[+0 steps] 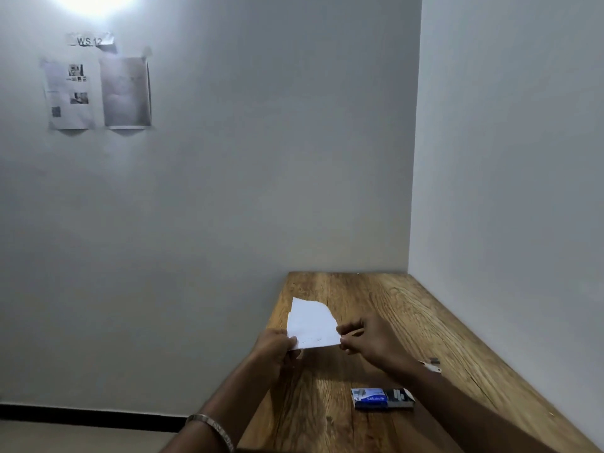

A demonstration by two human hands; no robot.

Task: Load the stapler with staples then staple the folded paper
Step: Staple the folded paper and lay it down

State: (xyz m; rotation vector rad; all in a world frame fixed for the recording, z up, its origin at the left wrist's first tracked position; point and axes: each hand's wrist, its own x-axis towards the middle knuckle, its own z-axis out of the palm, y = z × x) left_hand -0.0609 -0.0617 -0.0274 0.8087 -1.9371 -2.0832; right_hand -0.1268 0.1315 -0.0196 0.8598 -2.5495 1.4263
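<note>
A white folded paper [312, 325] is held just above the wooden table [434, 325]. My left hand [276, 349] pinches its lower left corner and my right hand [369, 341] pinches its right edge. A blue box of staples [380, 398] lies on the table nearer to me, partly slid open with the dark staples showing. A small pale object [433, 365], perhaps part of the stapler, shows just behind my right wrist; most of it is hidden.
The table stands in a corner, with a wall along its far end and its right side. Its left edge drops to the floor. Printed sheets [98, 93] are taped on the far wall at upper left.
</note>
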